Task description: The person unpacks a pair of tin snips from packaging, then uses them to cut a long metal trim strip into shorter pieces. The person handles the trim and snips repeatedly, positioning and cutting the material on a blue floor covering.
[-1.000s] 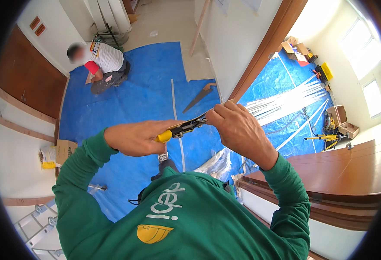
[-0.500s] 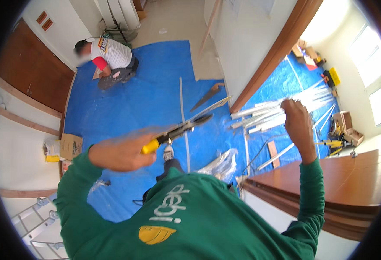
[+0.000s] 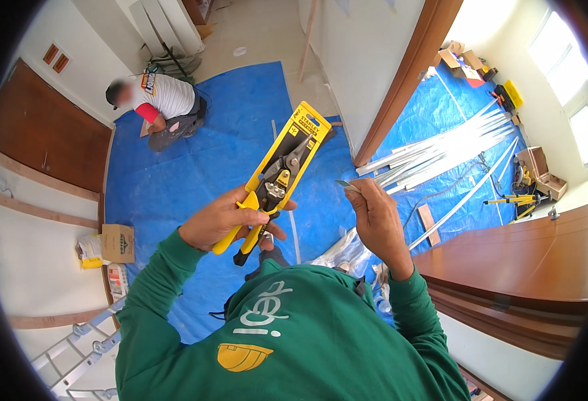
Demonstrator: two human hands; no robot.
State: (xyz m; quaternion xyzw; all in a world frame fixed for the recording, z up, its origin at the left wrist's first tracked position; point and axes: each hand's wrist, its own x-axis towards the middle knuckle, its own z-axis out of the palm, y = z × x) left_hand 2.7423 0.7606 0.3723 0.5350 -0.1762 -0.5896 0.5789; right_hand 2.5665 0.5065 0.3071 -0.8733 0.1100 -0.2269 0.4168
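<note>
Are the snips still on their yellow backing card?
Yes, the snips lie against the yellow backing card, and the left hand grips both by the handles.

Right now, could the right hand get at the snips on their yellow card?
Probably yes. The right hand is raised beside the snips, which the left hand holds up on the yellow card, with only open air between. But its fingers already pinch a small scrap, so that may hamper it.

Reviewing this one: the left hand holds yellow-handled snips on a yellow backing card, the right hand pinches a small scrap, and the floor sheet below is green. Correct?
Not quite: the floor sheet is blue, not green; green is the person's sleeve. The head view shows it. The rest stands: the left hand holds the yellow-handled snips on their yellow backing card, and the right hand pinches a small scrap.
</note>
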